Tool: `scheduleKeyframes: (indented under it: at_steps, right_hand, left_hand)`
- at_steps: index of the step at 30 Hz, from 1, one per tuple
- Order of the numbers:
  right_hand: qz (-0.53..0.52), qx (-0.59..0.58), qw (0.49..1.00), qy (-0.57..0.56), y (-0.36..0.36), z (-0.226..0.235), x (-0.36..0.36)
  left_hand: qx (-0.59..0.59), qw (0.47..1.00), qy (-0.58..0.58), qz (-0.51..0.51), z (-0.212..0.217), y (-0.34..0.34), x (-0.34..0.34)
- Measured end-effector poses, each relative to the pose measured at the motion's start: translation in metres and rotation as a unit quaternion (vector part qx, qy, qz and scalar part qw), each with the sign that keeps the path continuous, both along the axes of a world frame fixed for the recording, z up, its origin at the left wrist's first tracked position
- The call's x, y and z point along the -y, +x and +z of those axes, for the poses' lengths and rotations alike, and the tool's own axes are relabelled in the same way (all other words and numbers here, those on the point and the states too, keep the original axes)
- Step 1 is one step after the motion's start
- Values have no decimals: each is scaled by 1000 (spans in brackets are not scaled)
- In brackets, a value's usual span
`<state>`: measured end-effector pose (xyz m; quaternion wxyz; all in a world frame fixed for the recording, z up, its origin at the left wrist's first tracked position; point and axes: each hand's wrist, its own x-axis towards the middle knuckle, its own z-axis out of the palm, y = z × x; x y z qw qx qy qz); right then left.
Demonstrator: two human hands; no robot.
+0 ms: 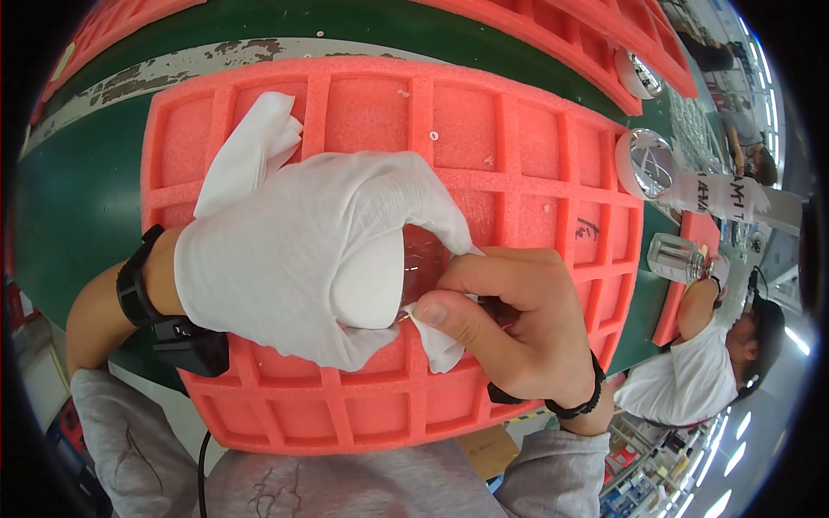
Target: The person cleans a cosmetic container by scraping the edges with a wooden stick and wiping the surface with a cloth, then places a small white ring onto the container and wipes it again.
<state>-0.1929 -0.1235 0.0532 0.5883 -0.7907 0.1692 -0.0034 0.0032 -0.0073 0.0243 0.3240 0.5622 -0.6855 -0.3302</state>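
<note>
My left hand (294, 250), covered by a white cloth glove, is closed around a smooth white rounded object (373, 281). Beside its white part shows a glossy see-through face (421, 263) with a reddish look; the kind of object is unclear. My bare right hand (518, 319) pinches a small white wipe (439, 347) at that face's near edge, thumb and forefinger together. Both hands are over a pink foam tray (393, 73) divided into square compartments. A folded white cloth (250, 155) lies on the tray, behind my left hand.
More pink foam trays (553, 30) stand along the far side of the green table (82, 198). At the right are a round mirror-like piece (649, 164), another one (639, 76) and a clear glass jar (675, 257). A co-worker (691, 371) in white sits farther right.
</note>
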Motion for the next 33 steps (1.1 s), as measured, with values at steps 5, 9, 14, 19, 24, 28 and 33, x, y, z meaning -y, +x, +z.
scheduleKeyframes:
  at_steps: [5,9,14,19,24,28,33]
  right_hand:
    - [-69,-41,995,63,0,4,-9]
    - [-66,-48,992,95,-1,3,-6]
    - [35,14,999,-20,-1,-3,3]
    - [63,23,996,-56,0,-1,5]
    - [-37,-52,996,58,-1,4,-7]
    - [-66,-73,992,84,1,9,-10]
    - [-52,-52,994,85,1,5,-5]
  left_hand:
    - [-8,1000,17,13,1,-1,0]
    - [-3,999,44,13,6,0,-1]
    - [-36,997,71,24,2,-3,-2]
    - [-29,997,60,44,1,-6,-3]
    - [76,996,11,35,6,-7,-2]
    - [55,997,-11,50,1,-7,-5]
    - [61,997,5,46,3,-5,-4]
